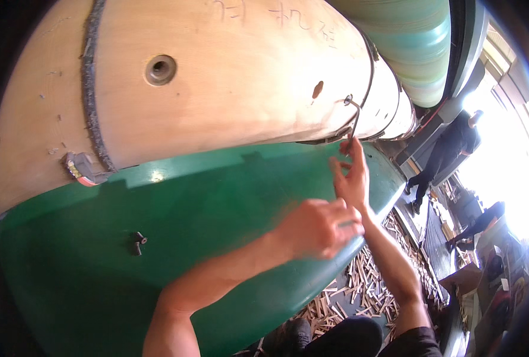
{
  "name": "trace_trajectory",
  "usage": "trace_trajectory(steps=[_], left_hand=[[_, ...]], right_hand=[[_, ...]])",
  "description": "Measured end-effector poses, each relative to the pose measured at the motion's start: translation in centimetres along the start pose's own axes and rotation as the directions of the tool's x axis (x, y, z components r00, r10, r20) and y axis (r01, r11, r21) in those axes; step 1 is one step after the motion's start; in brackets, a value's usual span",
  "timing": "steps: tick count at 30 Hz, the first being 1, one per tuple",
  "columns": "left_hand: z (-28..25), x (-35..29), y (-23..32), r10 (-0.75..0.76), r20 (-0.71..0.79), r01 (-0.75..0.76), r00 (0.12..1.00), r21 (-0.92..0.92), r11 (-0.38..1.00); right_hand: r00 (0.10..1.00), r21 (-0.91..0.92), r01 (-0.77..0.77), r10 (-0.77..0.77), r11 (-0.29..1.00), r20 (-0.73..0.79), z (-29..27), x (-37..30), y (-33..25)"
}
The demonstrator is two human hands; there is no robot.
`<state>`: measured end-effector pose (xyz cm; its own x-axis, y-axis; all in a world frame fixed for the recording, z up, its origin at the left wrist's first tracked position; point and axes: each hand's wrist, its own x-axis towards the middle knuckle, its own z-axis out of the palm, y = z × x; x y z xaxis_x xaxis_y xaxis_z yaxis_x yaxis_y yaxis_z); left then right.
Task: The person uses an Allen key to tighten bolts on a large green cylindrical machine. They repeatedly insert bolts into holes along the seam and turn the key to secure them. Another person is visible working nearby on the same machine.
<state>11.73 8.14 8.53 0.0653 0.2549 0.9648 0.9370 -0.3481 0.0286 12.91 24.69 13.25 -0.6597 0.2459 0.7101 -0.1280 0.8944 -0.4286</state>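
Observation:
An L-shaped hex key [356, 116] has its short end in a small hole of the big pale wooden drum [234, 89]. Its long arm hangs down into the fingertips of my right hand [353, 178], which pinch it. My left hand [321, 226], blurred by motion, crosses in front of my right wrist with its fingers curled. Whether anything is inside those fingers cannot be made out. Two or so short dark socket screws [138, 243] lie on the green curved surface [228, 196] below the drum, left of my hands.
A round metal-lined hole [160, 69] and an oval hole [318, 89] mark the drum. Dark strips [90, 83] run around it. A glossy green roller [416, 47] lies beyond. Wood strips [365, 279] litter the floor, and a person [451, 149] stands at the right.

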Motion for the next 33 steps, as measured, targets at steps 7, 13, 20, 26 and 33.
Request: trace_trajectory(steps=[7, 13, 20, 26, 33], left_hand=[[-1.8, -0.4, 6.2, 0.339, -0.035, -0.340, 0.940, -0.060, 0.938], [-0.4, -0.9, 4.5, 0.190, 0.076, -0.182, 0.979, -0.104, 0.978], [0.3, -1.1, 4.0, 0.161, 0.206, -0.146, 0.965, -0.089, 0.985], [1.0, -1.6, 3.6, 0.150, 0.247, -0.135, 0.957, -0.076, 0.988], [1.5, -2.1, 3.2, 0.161, 0.277, -0.133, 0.947, -0.115, 0.984]], right_hand=[[0.871, 0.708, -0.491, 0.285, 0.507, 0.400, 0.4, -0.8, -13.4], [0.938, 0.664, -0.344, 0.268, 0.663, 0.219, -1.1, 4.8, -6.7], [0.983, 0.504, -0.150, 0.075, 0.850, 0.167, -0.7, 3.9, -4.5], [0.844, -0.425, 0.517, -0.525, 0.743, 0.110, -5.8, 9.1, -1.7], [0.715, -0.522, 0.679, -0.625, 0.516, 0.312, -7.7, 11.9, -1.8]])
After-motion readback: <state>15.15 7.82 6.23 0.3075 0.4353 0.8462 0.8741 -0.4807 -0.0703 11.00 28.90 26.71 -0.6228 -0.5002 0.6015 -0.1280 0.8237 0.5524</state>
